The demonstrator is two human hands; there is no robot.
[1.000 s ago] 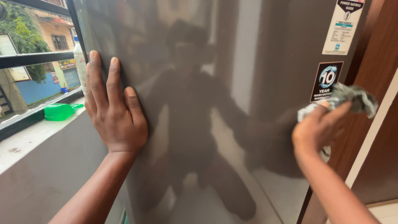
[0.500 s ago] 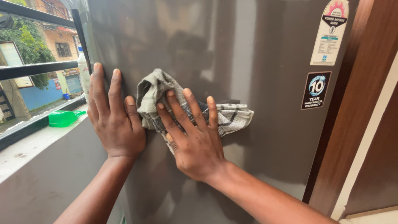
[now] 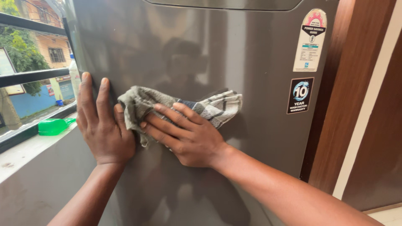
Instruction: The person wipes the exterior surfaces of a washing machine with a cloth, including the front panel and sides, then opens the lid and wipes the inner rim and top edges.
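Under the right hand's (image 3: pixel 190 136) spread fingers (image 3: pixel 167 113) lies a crumpled grey checked cloth (image 3: pixel 144 102), pressed flat against the glossy grey appliance panel (image 3: pixel 251 83). Those fingers are stretched out, not curled, and pin the cloth rather than grip it; its striped end sticks out past the fingertips' far side, while the part beneath the palm is hidden. Just left of the cloth, touching its edge, the left hand (image 3: pixel 102 125) rests open and flat on the panel, holding nothing. Both forearms are cut off at the lower edge. Beyond the left fingers, a green plastic container (image 3: pixel 52 126) sits on the window ledge (image 3: pixel 21 152); whatever is inside cannot be made out. A white bottle (image 3: pixel 74 79) is half hidden behind the panel's edge. Two stickers (image 3: pixel 307 42) sit well right of the right fingers.
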